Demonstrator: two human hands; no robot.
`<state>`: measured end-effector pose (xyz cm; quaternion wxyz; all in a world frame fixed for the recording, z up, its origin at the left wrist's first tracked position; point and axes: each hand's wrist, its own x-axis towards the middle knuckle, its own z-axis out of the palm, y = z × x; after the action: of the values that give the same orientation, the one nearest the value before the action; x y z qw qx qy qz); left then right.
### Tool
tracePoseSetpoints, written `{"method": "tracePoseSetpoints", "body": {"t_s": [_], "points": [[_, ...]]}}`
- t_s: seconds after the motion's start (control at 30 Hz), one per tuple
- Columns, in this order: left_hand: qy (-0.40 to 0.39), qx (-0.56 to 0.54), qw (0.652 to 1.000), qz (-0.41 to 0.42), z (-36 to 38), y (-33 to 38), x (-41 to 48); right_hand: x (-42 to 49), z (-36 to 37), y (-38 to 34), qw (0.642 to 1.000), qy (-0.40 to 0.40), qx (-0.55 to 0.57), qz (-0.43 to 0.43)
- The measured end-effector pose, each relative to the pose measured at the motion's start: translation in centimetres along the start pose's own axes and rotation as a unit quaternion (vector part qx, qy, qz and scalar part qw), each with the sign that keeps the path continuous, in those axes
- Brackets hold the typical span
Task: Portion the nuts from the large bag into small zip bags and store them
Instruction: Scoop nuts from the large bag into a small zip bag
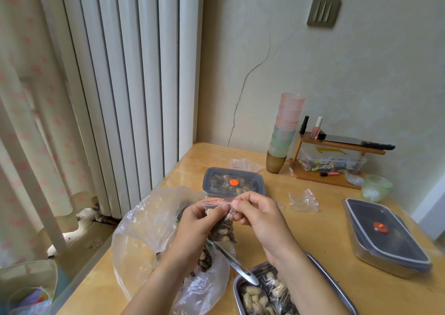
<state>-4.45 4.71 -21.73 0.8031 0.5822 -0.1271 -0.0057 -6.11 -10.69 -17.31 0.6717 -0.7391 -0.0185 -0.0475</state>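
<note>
l hand point(195, 225) & r hand point(258, 214) both pinch the red-striped top of a small zip bag point(222, 228), thumbs + fingers curled on it. it hangs btwn them, part full of nuts, above the table point(313, 230). large bag point(149, 232) sits open nr the table's left edge w/ a spoon point(234, 261) handle sticking out. steel tray point(323, 267) w/ filled bags at near edge.

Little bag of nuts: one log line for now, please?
little bag: holds nuts | left hand: pinches zip top | right hand: pinches zip top | big bag: open | step: likely sealing
</note>
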Motion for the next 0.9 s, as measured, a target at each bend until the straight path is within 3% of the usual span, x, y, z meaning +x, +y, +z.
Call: {"method": "tracePoseSetpoints", "body": {"t_s": [0.13, 0.33, 0.67, 0.9], "points": [[-0.021, -0.026, 0.999, -0.013, 0.0, 0.2, 0.1, -0.2, -0.6, -0.7, 0.991, -0.05, 0.106, 0.07], [0.008, -0.01, 1.0, -0.013, 0.0, 0.3, -0.1, -0.2, -0.5, -0.5, 0.998, -0.039, -0.049, 0.0], [0.016, -0.03, 0.999, -0.014, 0.7, 1.1, -0.7, -0.3, -0.1, -0.1, 0.996, 0.013, -0.082, -0.042], [0.022, -0.018, 1.0, 0.013, 0.8, 1.6, -1.0, -0.4, -0.4, -0.5, 0.995, -0.028, -0.088, -0.042]]}}
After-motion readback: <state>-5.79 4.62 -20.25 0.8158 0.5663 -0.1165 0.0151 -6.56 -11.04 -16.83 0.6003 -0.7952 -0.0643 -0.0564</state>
